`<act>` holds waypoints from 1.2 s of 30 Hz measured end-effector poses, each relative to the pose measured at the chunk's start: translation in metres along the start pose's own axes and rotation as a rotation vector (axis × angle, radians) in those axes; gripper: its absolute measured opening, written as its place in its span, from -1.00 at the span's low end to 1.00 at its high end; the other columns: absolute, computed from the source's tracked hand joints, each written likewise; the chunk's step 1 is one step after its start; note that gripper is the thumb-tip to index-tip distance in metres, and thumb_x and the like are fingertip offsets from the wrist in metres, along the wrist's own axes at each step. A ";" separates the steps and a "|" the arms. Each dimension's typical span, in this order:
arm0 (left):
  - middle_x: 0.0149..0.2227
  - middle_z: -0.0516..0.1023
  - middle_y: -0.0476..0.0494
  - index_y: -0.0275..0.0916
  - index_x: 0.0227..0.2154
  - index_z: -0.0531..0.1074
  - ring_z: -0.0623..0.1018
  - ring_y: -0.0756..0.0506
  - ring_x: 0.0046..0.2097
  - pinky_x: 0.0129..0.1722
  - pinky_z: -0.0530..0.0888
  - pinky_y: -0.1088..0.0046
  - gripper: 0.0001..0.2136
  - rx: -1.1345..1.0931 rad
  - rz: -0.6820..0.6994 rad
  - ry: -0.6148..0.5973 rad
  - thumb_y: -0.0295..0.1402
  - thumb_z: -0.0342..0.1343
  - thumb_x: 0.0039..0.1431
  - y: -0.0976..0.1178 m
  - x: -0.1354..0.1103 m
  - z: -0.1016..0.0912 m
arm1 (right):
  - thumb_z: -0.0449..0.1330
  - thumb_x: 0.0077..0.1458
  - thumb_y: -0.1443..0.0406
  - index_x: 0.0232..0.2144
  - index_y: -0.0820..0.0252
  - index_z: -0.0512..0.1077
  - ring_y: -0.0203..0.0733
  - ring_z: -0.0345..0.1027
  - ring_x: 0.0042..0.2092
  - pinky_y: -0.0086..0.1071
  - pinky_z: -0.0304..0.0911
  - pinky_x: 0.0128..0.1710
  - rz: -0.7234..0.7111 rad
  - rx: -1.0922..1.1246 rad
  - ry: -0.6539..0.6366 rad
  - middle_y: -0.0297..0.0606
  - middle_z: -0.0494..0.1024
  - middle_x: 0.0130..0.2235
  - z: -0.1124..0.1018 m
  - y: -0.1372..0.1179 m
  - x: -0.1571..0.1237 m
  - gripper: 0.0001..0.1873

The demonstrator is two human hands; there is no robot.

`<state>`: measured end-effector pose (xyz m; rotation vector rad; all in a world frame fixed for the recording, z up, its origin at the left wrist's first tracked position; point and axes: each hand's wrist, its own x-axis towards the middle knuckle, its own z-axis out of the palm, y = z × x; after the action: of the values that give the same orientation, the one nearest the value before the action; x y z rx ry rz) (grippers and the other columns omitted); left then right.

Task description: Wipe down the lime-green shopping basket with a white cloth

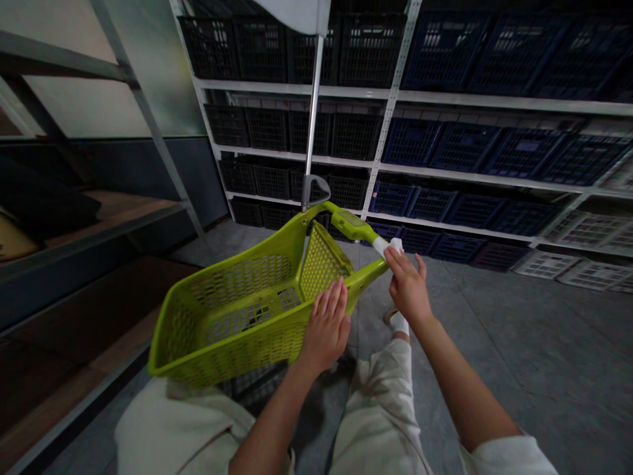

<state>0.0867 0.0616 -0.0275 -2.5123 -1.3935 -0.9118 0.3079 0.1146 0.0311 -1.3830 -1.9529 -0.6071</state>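
A lime-green plastic shopping cart (237, 359) stands in front of my legs, its perforated basket holding no goods. My left hand (325, 330) lies flat on the near rim of the basket, fingers stretched out side by side. At the near end of the cart's handle (349, 224), my right hand (409, 287) presses a white cloth or tissue (388, 245) against the green plastic. Its fingers are bent over the cloth, and part of it is hidden beneath them. A grey bracket (315, 190) with a metal pole (313, 112) rises from the handle's far corner.
White shelving (390, 99) along the back carries black crates (267, 128), blue crates (524, 152) and, at far right, white crates (546, 264). A metal rack (143, 119) with wooden boards stands close on the left. The grey floor (489, 336) stretches to the right.
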 end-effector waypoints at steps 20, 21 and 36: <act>0.43 0.01 -0.28 -0.36 0.39 -0.17 0.00 -0.17 0.44 0.36 0.11 0.10 -0.40 0.030 0.003 0.035 -0.35 -0.20 0.35 0.001 -0.001 0.003 | -0.03 0.23 0.44 0.26 0.10 0.21 -0.09 0.05 0.37 0.12 -0.39 0.35 -0.320 0.085 -0.243 -0.14 0.33 0.29 -0.008 -0.055 -0.008 -0.44; 0.43 0.00 -0.28 -0.36 0.39 -0.16 0.00 -0.17 0.44 0.35 0.11 0.10 -0.40 0.028 0.004 0.032 -0.35 -0.20 0.35 0.001 -0.001 0.002 | -0.01 0.24 0.41 0.28 0.10 0.19 -0.07 0.06 0.36 0.13 -0.40 0.35 -0.328 0.084 -0.248 -0.14 0.33 0.29 -0.008 -0.055 -0.009 -0.43; 0.45 -0.09 -0.22 -0.36 0.39 -0.18 -0.06 -0.16 0.45 0.38 0.05 0.13 -0.42 0.002 0.001 -0.005 -0.36 -0.22 0.36 0.001 -0.001 -0.003 | 0.00 0.26 0.39 0.24 0.04 0.26 -0.04 0.26 0.25 0.16 -0.56 0.33 -0.121 -0.042 -0.043 -0.17 0.46 0.19 -0.012 0.006 0.015 -0.49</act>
<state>0.0857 0.0592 -0.0256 -2.5156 -1.3930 -0.9047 0.3136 0.1173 0.0503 -1.3194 -2.0812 -0.6830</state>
